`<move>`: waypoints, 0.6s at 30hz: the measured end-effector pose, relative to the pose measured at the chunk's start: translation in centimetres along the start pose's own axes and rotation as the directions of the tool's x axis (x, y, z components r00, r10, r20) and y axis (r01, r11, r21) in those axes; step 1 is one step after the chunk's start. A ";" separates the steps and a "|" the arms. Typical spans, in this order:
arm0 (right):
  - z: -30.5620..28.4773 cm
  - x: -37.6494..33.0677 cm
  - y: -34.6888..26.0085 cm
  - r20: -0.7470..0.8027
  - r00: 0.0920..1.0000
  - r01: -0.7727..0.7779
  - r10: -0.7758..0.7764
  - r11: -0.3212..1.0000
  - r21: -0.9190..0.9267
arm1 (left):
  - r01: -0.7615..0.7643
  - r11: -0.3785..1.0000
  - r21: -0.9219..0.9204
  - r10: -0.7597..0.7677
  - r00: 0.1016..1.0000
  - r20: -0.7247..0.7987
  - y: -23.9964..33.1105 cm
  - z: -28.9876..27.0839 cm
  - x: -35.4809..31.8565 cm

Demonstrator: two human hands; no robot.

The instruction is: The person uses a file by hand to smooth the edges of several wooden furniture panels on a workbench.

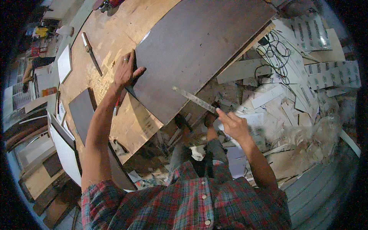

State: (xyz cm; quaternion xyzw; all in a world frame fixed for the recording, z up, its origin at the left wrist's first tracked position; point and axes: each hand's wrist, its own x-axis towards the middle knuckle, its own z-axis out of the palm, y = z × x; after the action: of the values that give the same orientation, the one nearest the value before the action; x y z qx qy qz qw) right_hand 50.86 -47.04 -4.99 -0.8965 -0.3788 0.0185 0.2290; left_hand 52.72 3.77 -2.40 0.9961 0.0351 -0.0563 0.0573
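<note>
A large dark brown panel (199,46) lies on the wooden worktable, its right edge reaching past the table. My left hand (125,73) is at the panel's left edge, fingers stretched out along it and the thumb on its top face. My right hand (234,125) is closed round one end of a long, flat grey bar that looks like a file (195,100). The file crosses the panel's lower right edge, and its pale tip is over the panel's top face. Whether it touches the edge I cannot tell.
On the worktable (111,34) lie a long-handled hand tool (91,53), a white piece (65,64) and a smaller dark board (82,115). A power tool (108,4) sits at the far edge. Offcuts, a black cable (274,53) and plastic film (306,143) litter the floor at right.
</note>
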 end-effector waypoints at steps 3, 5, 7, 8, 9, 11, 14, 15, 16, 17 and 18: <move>-2.6 6.4 1.4 0.023 0.999 -0.030 0.031 0.999 -0.042 | -0.017 1.000 -0.005 0.017 1.000 0.002 0.2 0.3 -0.4; -2.1 8.3 2.6 -0.097 0.993 -0.072 0.073 0.997 0.015 | -0.021 1.000 0.011 0.021 1.000 -0.014 0.3 0.0 0.2; -1.7 6.5 2.2 -0.114 0.989 -0.090 0.097 0.993 0.073 | -0.011 1.000 0.011 0.011 1.000 0.001 0.4 -0.5 -0.1; -1.4 4.0 1.2 0.011 0.997 -0.077 0.076 0.994 0.071 | 0.012 1.000 0.000 -0.012 1.000 0.024 0.2 0.1 -0.2; -1.8 1.2 -0.2 0.120 0.992 -0.050 0.042 0.997 0.065 | 0.021 1.000 0.001 -0.021 1.000 0.014 -0.4 0.5 -0.7; -2.2 0.2 0.5 0.193 0.981 -0.016 0.021 1.000 -0.023 | 0.035 0.999 -0.032 -0.035 0.999 0.016 0.3 0.3 -0.7; -2.7 7.4 7.0 0.082 0.974 -0.197 0.213 0.965 -0.172 | 0.024 1.000 -0.008 -0.024 1.000 0.009 0.6 0.0 -0.4; -3.0 9.3 11.5 -0.163 0.958 -0.232 0.236 0.972 0.042 | 0.001 1.000 0.007 -0.001 1.000 -0.006 1.0 -0.1 0.3; -5.0 12.2 14.0 -0.209 0.920 -0.323 0.331 0.944 0.072 | 0.002 1.000 0.016 -0.002 1.000 -0.007 0.9 0.1 0.4; -7.2 13.7 15.4 -0.245 0.873 -0.408 0.421 0.907 0.106 | 0.006 1.000 0.021 -0.006 1.000 -0.003 0.6 0.5 0.1; -8.1 13.1 15.7 -0.236 0.842 -0.470 0.486 0.874 0.122 | 0.006 1.000 0.028 -0.005 1.000 -0.009 0.2 0.5 0.2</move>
State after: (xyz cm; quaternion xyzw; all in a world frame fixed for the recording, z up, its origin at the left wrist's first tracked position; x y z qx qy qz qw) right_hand 72.41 -50.75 -2.55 -0.9499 -0.1096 -0.0312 0.2911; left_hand 52.90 3.53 -2.94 0.9970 0.0374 -0.0524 0.0429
